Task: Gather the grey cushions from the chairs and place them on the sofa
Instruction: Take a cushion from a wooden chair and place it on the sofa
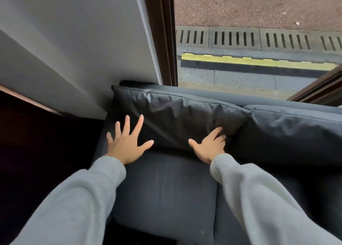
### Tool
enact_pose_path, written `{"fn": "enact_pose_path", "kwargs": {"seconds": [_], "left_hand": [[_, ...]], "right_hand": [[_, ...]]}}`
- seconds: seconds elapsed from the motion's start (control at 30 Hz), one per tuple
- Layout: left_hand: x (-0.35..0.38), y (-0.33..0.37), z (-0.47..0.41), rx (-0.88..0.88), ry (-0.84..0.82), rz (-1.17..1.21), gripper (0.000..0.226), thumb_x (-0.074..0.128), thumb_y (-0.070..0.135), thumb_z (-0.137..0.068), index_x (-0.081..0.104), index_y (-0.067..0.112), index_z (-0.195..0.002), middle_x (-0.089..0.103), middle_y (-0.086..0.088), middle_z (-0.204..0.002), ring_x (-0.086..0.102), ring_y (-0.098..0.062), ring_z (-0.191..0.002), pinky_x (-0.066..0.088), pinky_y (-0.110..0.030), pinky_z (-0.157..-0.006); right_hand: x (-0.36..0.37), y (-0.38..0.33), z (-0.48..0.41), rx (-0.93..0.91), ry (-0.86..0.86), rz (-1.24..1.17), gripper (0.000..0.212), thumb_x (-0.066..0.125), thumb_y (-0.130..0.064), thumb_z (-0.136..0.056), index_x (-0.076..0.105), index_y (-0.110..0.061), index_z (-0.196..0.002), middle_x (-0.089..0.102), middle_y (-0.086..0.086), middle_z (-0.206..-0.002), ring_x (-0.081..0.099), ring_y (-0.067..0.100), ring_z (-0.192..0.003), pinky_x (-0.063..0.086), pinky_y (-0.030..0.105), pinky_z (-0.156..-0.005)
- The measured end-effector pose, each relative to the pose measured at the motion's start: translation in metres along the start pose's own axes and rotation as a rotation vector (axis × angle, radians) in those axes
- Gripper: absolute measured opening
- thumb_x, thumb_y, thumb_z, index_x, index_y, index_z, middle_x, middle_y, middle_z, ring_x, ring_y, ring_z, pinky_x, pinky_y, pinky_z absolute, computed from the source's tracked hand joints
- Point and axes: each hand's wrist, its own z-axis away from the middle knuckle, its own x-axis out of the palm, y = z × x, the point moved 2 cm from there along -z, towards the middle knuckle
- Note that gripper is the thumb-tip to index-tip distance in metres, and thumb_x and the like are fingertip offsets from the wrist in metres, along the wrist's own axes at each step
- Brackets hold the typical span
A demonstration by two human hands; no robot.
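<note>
A dark grey cushion (177, 115) leans against the back of the dark sofa (162, 193) at its left end. A second dark grey cushion (288, 133) leans beside it on the right. My left hand (127, 143) is open with fingers spread, hovering by the left lower part of the first cushion near the sofa's arm. My right hand (209, 146) rests on that cushion's lower right corner, fingers curled against the fabric where the two cushions meet. Both arms wear light grey sleeves.
A white wall (74, 50) rises to the left behind the sofa. A dark window frame (164, 35) stands behind the sofa back, with pavement, a drain grate (259, 39) and a yellow kerb strip outside. Dark floor lies left of the sofa.
</note>
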Motion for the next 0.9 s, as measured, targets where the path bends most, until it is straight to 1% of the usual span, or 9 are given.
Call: {"fn": "enact_pose_path", "kwargs": {"seconds": [0.03, 0.1, 0.17, 0.23, 0.33, 0.53, 0.67, 0.77, 0.9], "left_hand": [[-0.006, -0.007, 0.013, 0.0, 0.016, -0.025, 0.091, 0.028, 0.09, -0.085, -0.036, 0.06, -0.142, -0.024, 0.0, -0.172, -0.015, -0.036, -0.158, 0.003, -0.066, -0.123], [-0.024, -0.024, 0.045, -0.042, 0.053, -0.008, 0.091, 0.021, 0.094, -0.08, -0.032, 0.06, -0.147, -0.029, 0.002, -0.17, -0.022, -0.033, -0.157, -0.005, -0.066, -0.122], [-0.044, -0.048, 0.084, -0.1, 0.102, 0.02, 0.092, 0.016, 0.097, -0.077, -0.028, 0.06, -0.149, -0.033, 0.003, -0.169, -0.027, -0.032, -0.156, -0.01, -0.065, -0.121], [-0.064, -0.078, 0.131, -0.156, 0.149, 0.043, 0.093, 0.014, 0.098, -0.075, -0.025, 0.059, -0.15, -0.035, 0.003, -0.168, -0.029, -0.031, -0.155, -0.012, -0.065, -0.12], [-0.083, -0.14, 0.22, -0.278, 0.205, 0.097, 0.095, 0.016, 0.098, -0.074, -0.022, 0.06, -0.152, -0.035, 0.003, -0.168, -0.031, -0.03, -0.154, -0.014, -0.065, -0.12], [-0.076, -0.29, 0.452, -0.576, 0.334, 0.183, 0.092, 0.015, 0.097, -0.078, -0.026, 0.058, -0.151, -0.04, -0.001, -0.165, -0.036, -0.032, -0.152, -0.02, -0.066, -0.118], [-0.034, -0.383, 0.641, -0.807, 0.418, 0.191, 0.092, 0.011, 0.098, -0.077, -0.027, 0.058, -0.151, -0.041, -0.002, -0.164, -0.037, -0.033, -0.151, -0.02, -0.068, -0.117], [0.01, -0.435, 0.785, -0.986, 0.462, 0.251, 0.092, 0.011, 0.099, -0.076, -0.026, 0.059, -0.15, -0.042, 0.0, -0.164, -0.039, -0.033, -0.15, -0.021, -0.068, -0.116], [0.066, -0.475, 0.957, -1.223, 0.491, 0.303, 0.093, 0.014, 0.099, -0.077, -0.024, 0.059, -0.152, -0.043, -0.002, -0.164, -0.038, -0.033, -0.15, -0.018, -0.069, -0.117]], "right_hand": [[0.002, -0.013, 0.013, -0.087, -0.021, 0.077, 0.119, 0.058, -0.06, -0.097, -0.03, -0.009, -0.158, -0.013, 0.033, -0.169, -0.006, 0.044, -0.159, 0.009, 0.051, -0.126], [0.009, -0.045, 0.045, -0.332, -0.016, 0.282, 0.11, 0.05, -0.065, -0.099, -0.031, -0.021, -0.159, -0.016, 0.029, -0.17, -0.009, 0.046, -0.158, 0.008, 0.052, -0.127], [0.021, -0.08, 0.083, -0.547, 0.014, 0.483, 0.102, 0.043, -0.071, -0.098, -0.028, -0.03, -0.16, -0.019, 0.023, -0.171, -0.012, 0.046, -0.158, 0.008, 0.054, -0.127], [0.039, -0.112, 0.126, -0.66, 0.017, 0.56, 0.098, 0.04, -0.077, -0.095, -0.019, -0.037, -0.163, -0.022, 0.017, -0.172, -0.016, 0.042, -0.158, 0.008, 0.056, -0.127], [0.079, -0.155, 0.204, -0.777, 0.013, 0.667, 0.097, 0.033, -0.087, -0.088, -0.009, -0.043, -0.164, -0.022, 0.016, -0.172, -0.018, 0.039, -0.158, 0.002, 0.059, -0.126], [0.192, -0.212, 0.416, -1.067, -0.05, 0.88, 0.105, 0.018, -0.099, -0.075, -0.003, -0.047, -0.164, -0.022, 0.017, -0.172, -0.022, 0.038, -0.158, -0.008, 0.061, -0.123], [0.286, -0.213, 0.592, -1.27, -0.118, 0.959, 0.111, 0.012, -0.103, -0.066, -0.001, -0.049, -0.163, -0.023, 0.016, -0.172, -0.023, 0.037, -0.157, -0.012, 0.062, -0.123], [0.355, -0.193, 0.728, -1.418, -0.171, 0.992, 0.113, 0.011, -0.105, -0.065, -0.002, -0.05, -0.163, -0.024, 0.015, -0.172, -0.024, 0.037, -0.157, -0.014, 0.061, -0.122], [0.435, -0.149, 0.889, -1.65, -0.227, 1.046, 0.115, 0.011, -0.106, -0.064, -0.016, -0.049, -0.16, -0.032, 0.014, -0.169, -0.027, 0.036, -0.156, -0.015, 0.062, -0.122]]}}
